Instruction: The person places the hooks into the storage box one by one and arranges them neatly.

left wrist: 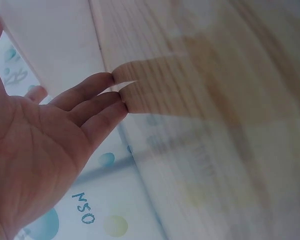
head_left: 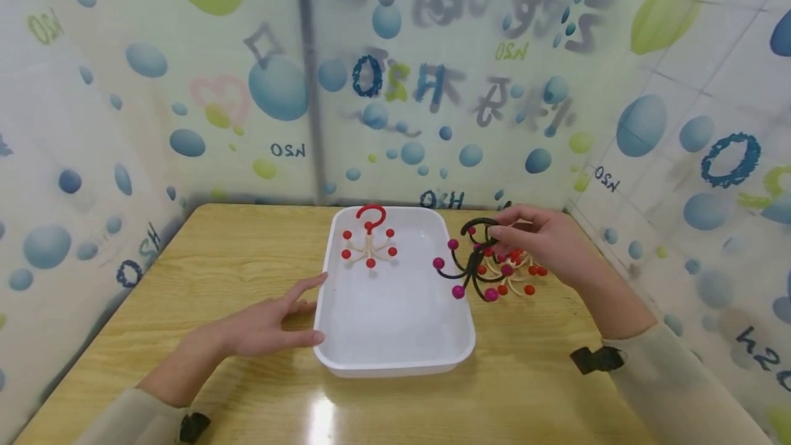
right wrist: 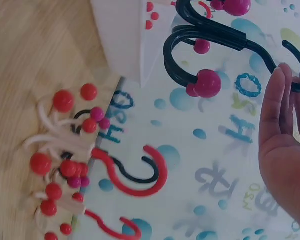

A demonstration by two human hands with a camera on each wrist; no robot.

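My right hand [head_left: 546, 239] pinches the curved top hook of a black multi-prong hanger [head_left: 474, 263] with magenta ball tips. That hanger hangs tilted at the right rim of a white tray [head_left: 389, 321], its prongs overlapping the rim in the head view. In the right wrist view the fingertips [right wrist: 277, 82] are at the bend of the black hook. My left hand [head_left: 266, 327] touches the tray's left side, thumb and fingers spread and fairly straight. Inside the tray, toward the back, sits a cream hanger [head_left: 369, 247] with a red hook and red ball tips.
Right of the tray, several more hangers [right wrist: 65, 145] lie bunched on the wooden table [head_left: 259, 253], cream ones with red hooks and balls, and black with magenta. Patterned curtain-like walls [head_left: 395, 122] enclose the table's back and sides.
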